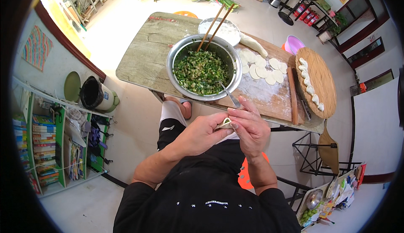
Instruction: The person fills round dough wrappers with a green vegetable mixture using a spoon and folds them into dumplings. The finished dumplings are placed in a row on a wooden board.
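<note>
Both hands hold one half-folded dumpling [225, 124] over my lap, its dough wrapper still parted at the top with green filling showing. My left hand [205, 132] cups it from the left with thumb and fingers. On the other side, my right hand [252, 129] pinches the wrapper's edge. Just beyond them stands a metal bowl [170, 65] of chopped green filling [200, 72]. A metal spoon [229, 94] and a pair of wooden chopsticks [214, 26] stick out of it. Several round dough wrappers [261, 72] lie on the floured wooden board [262, 97] to the right.
A rolling pin [292, 97] and a knife [305, 109] lie at the board's right side. Several folded dumplings [310, 90] line a round woven tray [323, 81]. Behind the bowl are a flour basin [232, 32] and a dough roll [253, 43]. The table [139, 56] extends left.
</note>
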`<action>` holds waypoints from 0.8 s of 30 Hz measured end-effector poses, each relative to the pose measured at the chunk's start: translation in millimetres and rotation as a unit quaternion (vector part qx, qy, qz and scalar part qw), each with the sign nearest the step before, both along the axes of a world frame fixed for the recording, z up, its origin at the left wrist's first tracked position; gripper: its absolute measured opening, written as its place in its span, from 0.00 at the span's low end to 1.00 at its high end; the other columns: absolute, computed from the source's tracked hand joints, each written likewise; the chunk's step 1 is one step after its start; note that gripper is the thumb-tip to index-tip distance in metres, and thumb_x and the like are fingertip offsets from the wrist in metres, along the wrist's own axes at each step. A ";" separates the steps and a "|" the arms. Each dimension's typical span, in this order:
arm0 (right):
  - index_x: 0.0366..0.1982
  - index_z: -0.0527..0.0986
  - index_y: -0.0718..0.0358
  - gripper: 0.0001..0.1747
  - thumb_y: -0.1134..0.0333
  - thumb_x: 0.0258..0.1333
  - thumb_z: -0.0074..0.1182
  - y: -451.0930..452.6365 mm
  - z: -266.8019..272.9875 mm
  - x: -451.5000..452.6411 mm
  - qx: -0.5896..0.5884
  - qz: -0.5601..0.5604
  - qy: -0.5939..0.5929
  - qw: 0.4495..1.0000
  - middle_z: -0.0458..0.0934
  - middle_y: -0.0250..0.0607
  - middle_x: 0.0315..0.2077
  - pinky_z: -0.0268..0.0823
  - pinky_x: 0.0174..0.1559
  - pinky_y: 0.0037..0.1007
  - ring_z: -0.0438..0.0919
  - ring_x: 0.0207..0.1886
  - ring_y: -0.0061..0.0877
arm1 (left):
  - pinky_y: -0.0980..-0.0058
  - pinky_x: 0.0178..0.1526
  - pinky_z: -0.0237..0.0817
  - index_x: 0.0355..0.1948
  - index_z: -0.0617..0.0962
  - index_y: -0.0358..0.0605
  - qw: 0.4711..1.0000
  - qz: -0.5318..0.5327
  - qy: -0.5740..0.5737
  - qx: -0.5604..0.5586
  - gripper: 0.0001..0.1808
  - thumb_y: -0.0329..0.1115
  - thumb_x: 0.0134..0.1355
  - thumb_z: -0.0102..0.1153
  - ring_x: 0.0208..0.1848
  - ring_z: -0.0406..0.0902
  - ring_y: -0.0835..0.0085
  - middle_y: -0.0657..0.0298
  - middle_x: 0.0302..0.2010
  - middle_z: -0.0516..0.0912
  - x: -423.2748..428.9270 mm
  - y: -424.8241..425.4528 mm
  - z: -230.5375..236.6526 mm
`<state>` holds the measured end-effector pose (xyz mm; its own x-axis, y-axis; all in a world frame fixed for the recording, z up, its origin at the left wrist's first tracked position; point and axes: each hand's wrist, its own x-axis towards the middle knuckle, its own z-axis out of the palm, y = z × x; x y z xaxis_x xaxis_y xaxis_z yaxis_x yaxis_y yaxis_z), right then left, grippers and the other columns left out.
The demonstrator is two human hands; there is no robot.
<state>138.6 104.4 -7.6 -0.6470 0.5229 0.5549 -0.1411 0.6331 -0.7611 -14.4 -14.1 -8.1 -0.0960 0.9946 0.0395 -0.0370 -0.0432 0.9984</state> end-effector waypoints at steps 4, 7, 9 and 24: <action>0.43 0.87 0.64 0.14 0.73 0.53 0.70 -2.7 6.9 -2.0 -0.044 0.004 0.009 0.999 0.88 0.45 0.47 0.67 0.66 0.43 0.76 0.65 0.47 | 0.74 0.39 0.68 0.54 0.79 0.38 0.999 0.000 -0.034 -0.036 0.13 0.31 0.71 0.60 0.33 0.74 0.80 0.62 0.33 0.82 -1.6 -1.5 13.3; 0.43 0.87 0.64 0.15 0.73 0.51 0.71 -4.7 19.1 -8.4 -0.063 0.011 -0.002 0.998 0.88 0.44 0.47 0.68 0.65 0.42 0.77 0.64 0.47 | 0.71 0.39 0.70 0.52 0.79 0.37 0.992 -0.025 0.107 -0.064 0.14 0.32 0.69 0.60 0.33 0.79 0.74 0.56 0.33 0.84 -10.7 0.0 22.5; 0.44 0.87 0.63 0.16 0.73 0.50 0.72 3.4 21.7 -6.2 0.025 0.040 -0.067 0.997 0.88 0.43 0.48 0.69 0.65 0.42 0.78 0.63 0.47 | 0.69 0.41 0.71 0.51 0.80 0.37 0.995 -0.026 0.092 -0.041 0.13 0.32 0.68 0.60 0.34 0.81 0.67 0.53 0.34 0.85 -10.1 -0.1 19.8; 0.61 0.75 0.71 0.31 0.55 0.68 0.61 -17.7 9.6 -1.2 -0.040 -0.064 -0.002 0.997 0.83 0.56 0.53 0.74 0.58 0.33 0.82 0.59 0.41 | 0.74 0.63 0.69 0.75 0.63 0.35 0.970 -0.018 -0.240 0.039 0.29 0.31 0.77 0.51 0.61 0.77 0.75 0.58 0.60 0.78 5.4 6.4 1.1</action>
<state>137.4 86.7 1.9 -0.5738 0.6438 0.5063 -0.0604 0.5833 -0.8100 -9.0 -7.7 -7.1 -0.0869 0.9934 0.0751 -0.5005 -0.1087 0.8589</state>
